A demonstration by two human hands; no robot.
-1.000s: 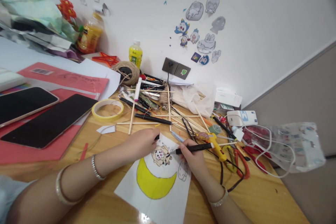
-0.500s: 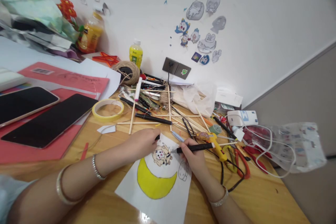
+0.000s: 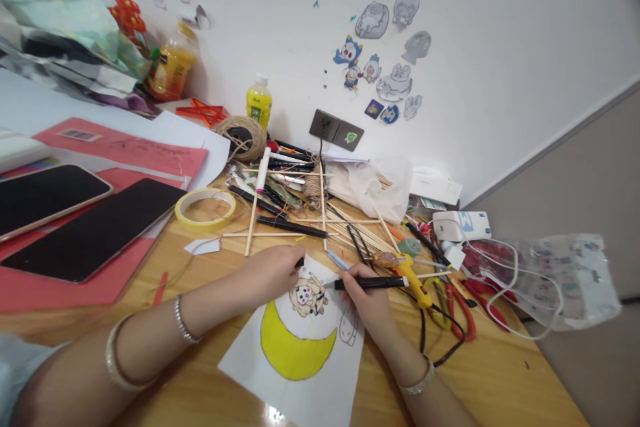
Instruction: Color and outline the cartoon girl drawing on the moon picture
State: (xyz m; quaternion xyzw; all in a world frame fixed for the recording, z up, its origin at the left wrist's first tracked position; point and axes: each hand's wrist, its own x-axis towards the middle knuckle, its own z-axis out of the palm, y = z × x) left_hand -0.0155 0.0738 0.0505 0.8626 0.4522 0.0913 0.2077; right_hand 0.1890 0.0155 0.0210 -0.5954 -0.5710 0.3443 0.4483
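Note:
A white sheet of paper (image 3: 330, 392) lies on the wooden table, bearing a yellow crescent moon (image 3: 296, 351). Above the moon is a small cartoon figure (image 3: 306, 297) in beige tones, and to its right an uncoloured outline drawing. My right hand (image 3: 369, 297) grips a black marker (image 3: 385, 281), its tip at the right side of the figure. Closed at the sheet's upper left edge, my left hand (image 3: 275, 273) pinches a black marker cap (image 3: 301, 261). A light blue pen (image 3: 339, 259) lies just beyond the paper.
Left of my arms are two dark-screened phones (image 3: 95, 230) on red folders (image 3: 125, 147) and a yellow tape roll (image 3: 205, 209). Thin wooden sticks (image 3: 280, 235) and markers spread behind the paper. A yellow glue gun (image 3: 416, 281) and red-handled pliers (image 3: 460, 310) lie at right.
The marker in my right hand has shifted very slightly along the figure's right side. My left hand stays in place with the cap.

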